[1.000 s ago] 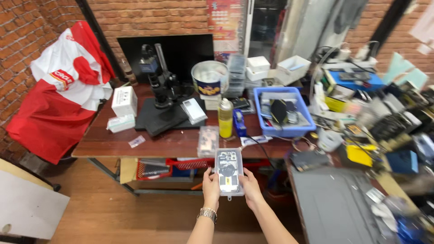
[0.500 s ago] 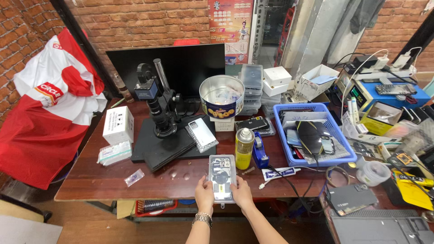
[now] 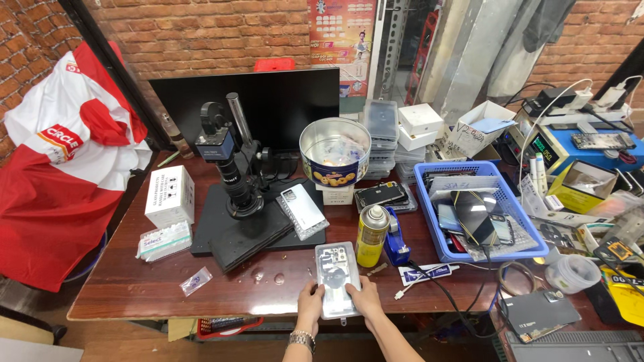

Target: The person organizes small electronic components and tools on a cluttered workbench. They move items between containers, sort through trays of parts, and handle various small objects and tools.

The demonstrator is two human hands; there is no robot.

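The picture is bright and sharp. Soft light comes from about 12 o'clock. Shiny spots glow on the wet table (image 3: pixel 268 281). Edges at 3 and 9 o'clock bend a little.

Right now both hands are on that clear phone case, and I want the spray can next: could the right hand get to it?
Probably yes. The yellow spray can stands upright just beyond the right hand, with bare tabletop between; the blue tape dispenser sits beside it, not in front.

My forearms leave the bottom edge. My thumbs hide the case's (image 3: pixel 337 279) lower corners. The blue basket's (image 3: pixel 429 221) jumble is indistinct.
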